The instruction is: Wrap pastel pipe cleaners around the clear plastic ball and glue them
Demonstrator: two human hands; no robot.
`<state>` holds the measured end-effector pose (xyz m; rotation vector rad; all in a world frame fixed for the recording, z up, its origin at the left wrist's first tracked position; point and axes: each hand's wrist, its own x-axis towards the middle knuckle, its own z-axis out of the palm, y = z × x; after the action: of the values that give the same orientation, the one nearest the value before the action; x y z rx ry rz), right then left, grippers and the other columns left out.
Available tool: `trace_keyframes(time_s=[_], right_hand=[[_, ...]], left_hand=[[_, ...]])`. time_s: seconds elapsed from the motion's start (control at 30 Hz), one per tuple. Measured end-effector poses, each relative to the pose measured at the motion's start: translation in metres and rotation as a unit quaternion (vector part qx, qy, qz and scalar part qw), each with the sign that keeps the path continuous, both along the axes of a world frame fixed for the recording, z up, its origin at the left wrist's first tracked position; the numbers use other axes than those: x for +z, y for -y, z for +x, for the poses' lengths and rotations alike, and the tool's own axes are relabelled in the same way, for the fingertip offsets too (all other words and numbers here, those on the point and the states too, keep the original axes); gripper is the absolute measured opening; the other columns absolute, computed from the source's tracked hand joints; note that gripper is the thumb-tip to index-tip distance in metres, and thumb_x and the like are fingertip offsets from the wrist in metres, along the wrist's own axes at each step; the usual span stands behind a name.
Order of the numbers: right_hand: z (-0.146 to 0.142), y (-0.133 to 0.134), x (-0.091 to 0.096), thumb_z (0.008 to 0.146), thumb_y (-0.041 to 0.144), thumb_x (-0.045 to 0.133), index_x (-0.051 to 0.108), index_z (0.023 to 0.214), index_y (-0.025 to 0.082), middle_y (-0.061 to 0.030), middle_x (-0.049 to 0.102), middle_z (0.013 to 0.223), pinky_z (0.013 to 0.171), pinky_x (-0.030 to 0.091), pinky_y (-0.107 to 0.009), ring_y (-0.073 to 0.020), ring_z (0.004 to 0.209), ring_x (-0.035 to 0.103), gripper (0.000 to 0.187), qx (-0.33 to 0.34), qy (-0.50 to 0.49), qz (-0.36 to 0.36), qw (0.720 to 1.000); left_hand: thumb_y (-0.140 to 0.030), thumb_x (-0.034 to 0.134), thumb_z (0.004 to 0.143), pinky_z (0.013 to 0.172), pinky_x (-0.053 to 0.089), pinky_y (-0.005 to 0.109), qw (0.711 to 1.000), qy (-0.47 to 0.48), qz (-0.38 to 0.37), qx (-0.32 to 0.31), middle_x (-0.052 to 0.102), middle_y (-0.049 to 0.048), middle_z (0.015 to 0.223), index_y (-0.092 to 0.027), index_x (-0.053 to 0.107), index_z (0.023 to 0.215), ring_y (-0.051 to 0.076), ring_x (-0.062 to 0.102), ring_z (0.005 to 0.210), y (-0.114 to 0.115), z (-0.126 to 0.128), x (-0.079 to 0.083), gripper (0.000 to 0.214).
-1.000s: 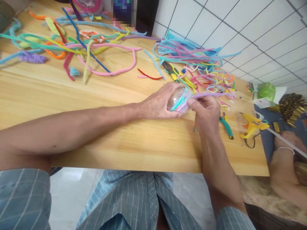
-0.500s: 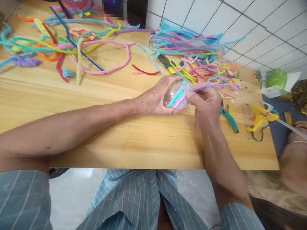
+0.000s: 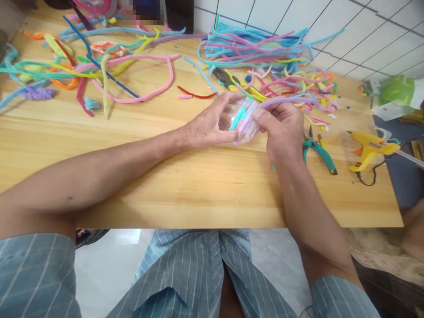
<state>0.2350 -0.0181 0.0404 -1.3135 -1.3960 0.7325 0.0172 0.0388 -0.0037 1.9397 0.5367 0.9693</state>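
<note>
My left hand point(image 3: 207, 126) curls around a clear plastic ball point(image 3: 241, 120) with pastel pipe cleaners wound on it, held just above the wooden table point(image 3: 185, 185). My right hand point(image 3: 283, 130) pinches a lilac pipe cleaner point(image 3: 291, 100) against the ball with thumb and fingers; its free end trails right into a tangle of coloured pipe cleaners point(image 3: 294, 90). Both hands meet at the ball near the table's middle.
Long loose pipe cleaners point(image 3: 99, 66) sprawl over the far left. A pastel bundle point(image 3: 251, 46) lies at the back. Teal-handled pliers point(image 3: 319, 150) and a yellow glue gun point(image 3: 371, 150) lie right of my hands. Yellow-handled pliers point(image 3: 232, 81) sit behind them.
Both hands with the ball have shifted slightly up and away from the table edge. The ball has turned a little in my left hand while the lilac pipe cleaner stays pinched.
</note>
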Motion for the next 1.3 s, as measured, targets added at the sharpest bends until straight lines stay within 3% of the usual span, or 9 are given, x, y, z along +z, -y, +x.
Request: trace_keyframes(time_s=[0.33, 0.5, 0.83, 1.17, 1.3], right_hand=[[-0.002, 0.002, -0.003, 0.084, 0.062, 0.093, 0.074, 0.088, 0.029, -0.0012, 0.077, 0.087, 0.073, 0.065, -0.039, -0.0214, 0.081, 0.074, 0.038, -0.013, -0.012, 0.020, 1.000], [-0.003, 0.004, -0.002, 0.086, 0.060, 0.091, 0.075, 0.089, 0.028, 0.0002, 0.073, 0.084, 0.072, 0.064, -0.038, -0.0194, 0.078, 0.072, 0.035, -0.003, -0.027, 0.035, 0.999], [-0.004, 0.006, 0.000, 0.087, 0.051, 0.089, 0.073, 0.090, 0.028, 0.0002, 0.069, 0.083, 0.072, 0.062, -0.038, -0.0192, 0.079, 0.070, 0.028, 0.009, -0.026, 0.033, 0.999], [0.003, 0.010, 0.005, 0.090, 0.062, 0.086, 0.070, 0.091, 0.029, 0.0017, 0.065, 0.079, 0.066, 0.056, -0.034, -0.0173, 0.073, 0.065, 0.037, 0.034, -0.017, 0.007, 0.999], [0.000, 0.013, 0.008, 0.088, 0.068, 0.085, 0.068, 0.093, 0.029, 0.0009, 0.066, 0.083, 0.070, 0.056, -0.036, -0.0183, 0.077, 0.065, 0.042, 0.029, -0.002, 0.004, 1.000]], left_hand=[[-0.076, 0.086, 0.082, 0.128, 0.053, 0.060, 0.999, -0.006, 0.041, 0.018, 0.059, 0.0127, 0.163, -0.034, 0.051, 0.161, 0.040, 0.059, 0.153, 0.003, 0.000, 0.000, 0.096], [-0.072, 0.088, 0.082, 0.123, 0.058, 0.056, 0.999, -0.014, 0.033, 0.011, 0.061, 0.0118, 0.161, -0.032, 0.053, 0.158, 0.038, 0.062, 0.148, 0.004, 0.000, 0.004, 0.093], [-0.078, 0.083, 0.085, 0.124, 0.054, 0.060, 0.999, -0.016, 0.033, 0.016, 0.061, 0.0159, 0.162, -0.029, 0.055, 0.157, 0.040, 0.059, 0.151, 0.008, 0.001, 0.009, 0.092], [-0.085, 0.078, 0.086, 0.125, 0.055, 0.061, 0.999, 0.010, 0.021, 0.024, 0.063, 0.0147, 0.160, -0.030, 0.057, 0.152, 0.040, 0.060, 0.150, 0.012, 0.003, 0.009, 0.088], [-0.086, 0.078, 0.086, 0.125, 0.056, 0.060, 1.000, 0.015, 0.016, 0.022, 0.062, 0.0145, 0.160, -0.031, 0.057, 0.151, 0.040, 0.060, 0.151, 0.011, 0.004, 0.008, 0.088]])
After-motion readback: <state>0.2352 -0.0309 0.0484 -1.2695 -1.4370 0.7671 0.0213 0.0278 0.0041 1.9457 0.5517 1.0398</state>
